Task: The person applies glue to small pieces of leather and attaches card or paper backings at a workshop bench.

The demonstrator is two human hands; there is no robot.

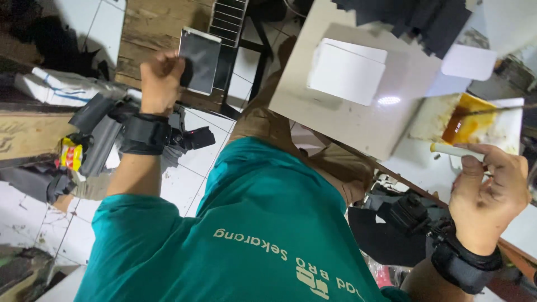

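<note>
- Head view: your left hand (160,81) pinches a dark rectangular panel (199,60)
- your right hand (488,187) grips a white-handled brush (454,150) beside the amber glue tray (506,120); gluing step, load bristles next

Only 1 view, from the head camera, looks steeply down the wearer's own teal shirt (263,223) (it fills the lower centre). It sits close: left hand (161,78) upper left, right hand (486,190) lower right, worktable (363,112) upper right, tiled floor (190,168) between.
</note>
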